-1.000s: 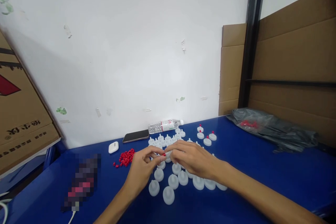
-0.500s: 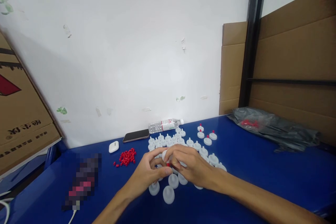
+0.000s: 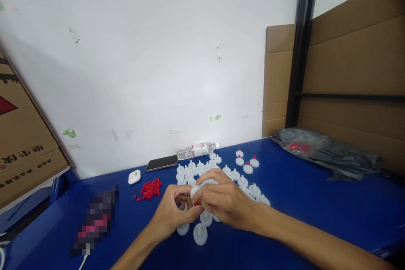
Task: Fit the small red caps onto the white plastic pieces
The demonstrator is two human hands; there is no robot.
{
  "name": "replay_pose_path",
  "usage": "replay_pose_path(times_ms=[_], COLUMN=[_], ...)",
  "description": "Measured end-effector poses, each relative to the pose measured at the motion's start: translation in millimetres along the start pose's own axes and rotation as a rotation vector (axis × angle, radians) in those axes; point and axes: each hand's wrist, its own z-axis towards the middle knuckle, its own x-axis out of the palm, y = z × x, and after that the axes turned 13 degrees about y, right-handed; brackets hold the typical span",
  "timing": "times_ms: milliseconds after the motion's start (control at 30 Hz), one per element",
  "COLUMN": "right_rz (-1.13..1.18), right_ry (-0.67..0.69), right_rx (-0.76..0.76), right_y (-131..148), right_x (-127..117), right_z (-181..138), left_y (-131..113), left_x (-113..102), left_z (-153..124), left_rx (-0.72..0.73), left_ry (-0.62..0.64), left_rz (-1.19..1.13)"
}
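Note:
My left hand (image 3: 172, 213) and my right hand (image 3: 223, 198) meet just above the blue table (image 3: 316, 202). Between their fingertips they pinch a white plastic cap (image 3: 195, 191) with a small red plug (image 3: 197, 203) at its underside. Which hand bears the cap and which the plug is hard to tell. Several more white caps (image 3: 200, 233) stand on the table under and behind the hands. A heap of red plugs (image 3: 150, 188) lies to the left of my left hand. Three caps with red tips (image 3: 247, 168) stand apart farther back.
Along the wall lie a water bottle (image 3: 196, 150), a dark phone (image 3: 162, 162) and a small white case (image 3: 134, 176). A blurred dark object (image 3: 95, 219) lies front left. A grey plastic bag (image 3: 329, 154) sits at right before cardboard panels (image 3: 354, 71). A cardboard box (image 3: 22, 147) stands at left.
Both hands have drawn slightly toward me and lifted a white cap off the table; the red plug now sits against the cap between the fingertips.

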Motion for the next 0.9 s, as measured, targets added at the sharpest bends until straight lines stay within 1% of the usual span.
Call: replay_pose_path(times_ms=[100,167,200,233,300,333,367,433,467,500,567,767,833,900], right_rz=[-0.039,-0.082,-0.108,-0.138,-0.234,-0.282,-0.317,-0.38,-0.395,-0.394,-0.386,-0.329,-0.312,-0.317], right_ry=[-0.034,-0.055,-0.062,-0.077,-0.087,-0.06,0.002,0.144,0.194,0.21,0.231,0.304,0.322,0.308], right_rx=[0.015,0.067,0.121,0.214,0.41,0.515,0.616,0.87,0.998,1.043,1.096,1.119,1.1,1.076], right_y=[-4.6,-17.4,-27.2,-39.2,-67.7,-82.7,-97.3,-122.5,-132.4,-140.2,-150.6,-161.9,-161.1,-156.6], right_x=[-5.9,-16.9,-24.8,-33.9,-53.9,-63.7,-72.5,-86.2,-90.7,-93.6,-95.2,-84.5,-83.0,-82.8], right_z=[2.7,1.6,-1.0,-5.3,-19.6,-29.0,-39.3,-59.7,-68.8,-76.7,-88.5,-102.9,-101.7,-95.5], left_y=[-7.4,-13.0,-15.0,-16.0,-14.5,-12.1,-8.9,-1.4,2.3,5.7,10.4,9.5,6.6,4.2], left_x=[-3.1,-10.5,-16.1,-22.8,-38.4,-46.5,-54.2,-66.0,-69.3,-70.7,-68.1,-44.6,-40.4,-38.8], left_z=[-1.0,-2.1,-2.9,-4.1,-7.3,-9.4,-11.7,-16.3,-18.2,-19.5,-20.0,-12.0,-10.5,-10.2], left_rx=[0.038,0.056,0.043,0.011,-0.096,-0.151,-0.205,-0.305,-0.344,-0.376,-0.424,-0.546,-0.553,-0.557], left_ry=[-0.029,-0.106,-0.163,-0.222,-0.316,-0.339,-0.332,-0.238,-0.184,-0.137,-0.077,0.079,0.099,0.099], left_rz=[0.063,0.187,0.31,0.466,0.822,0.949,1.029,1.097,1.106,1.11,1.117,1.169,1.203,1.234])
